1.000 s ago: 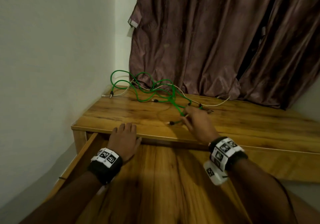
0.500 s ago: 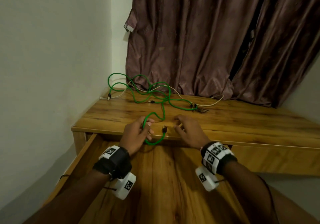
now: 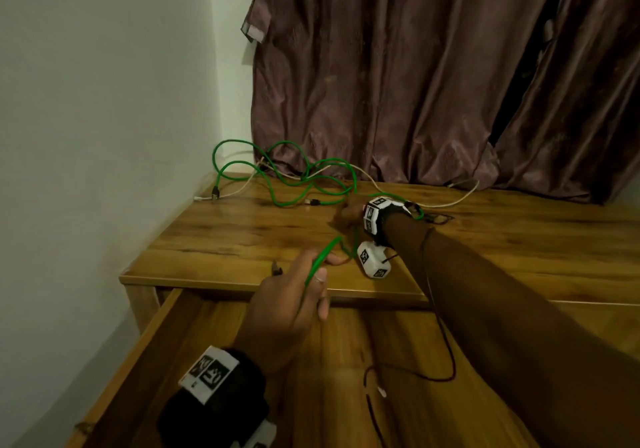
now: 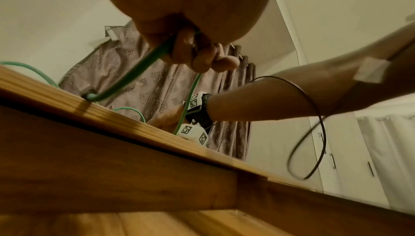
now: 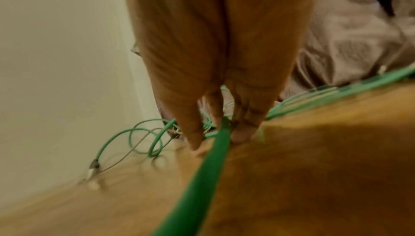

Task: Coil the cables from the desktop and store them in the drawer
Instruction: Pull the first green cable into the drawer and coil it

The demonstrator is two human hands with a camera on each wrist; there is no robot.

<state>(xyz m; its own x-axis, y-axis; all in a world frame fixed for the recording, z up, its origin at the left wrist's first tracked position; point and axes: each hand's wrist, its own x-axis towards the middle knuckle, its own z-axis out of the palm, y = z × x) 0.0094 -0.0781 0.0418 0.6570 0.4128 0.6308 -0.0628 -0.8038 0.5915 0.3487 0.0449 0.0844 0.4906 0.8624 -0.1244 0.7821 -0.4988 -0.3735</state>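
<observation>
A long green cable (image 3: 323, 257) lies tangled at the back left of the wooden desktop (image 3: 242, 233), and one strand runs forward to me. My left hand (image 3: 317, 274) holds that strand above the desk's front edge. Its fingers (image 4: 197, 55) are curled round the green cable (image 4: 155, 58), and the dark plug (image 3: 277, 269) sticks out to the left. My right hand (image 3: 346, 212) reaches out flat over the desk. Its straight fingers (image 5: 242, 133) touch the wood, with the green cable (image 5: 209, 168) running between thumb and fingers. The drawer (image 3: 145, 343) stands open below.
A thin white cable (image 3: 460, 200) trails along the back of the desk under a brown curtain (image 3: 415, 84). A wall borders the desk on the left. A thin black wire (image 3: 446, 343) from my wrist camera hangs over the drawer.
My left hand has risen with the green cable in its grip. My right hand has moved from the front edge out along the cable toward the tangle.
</observation>
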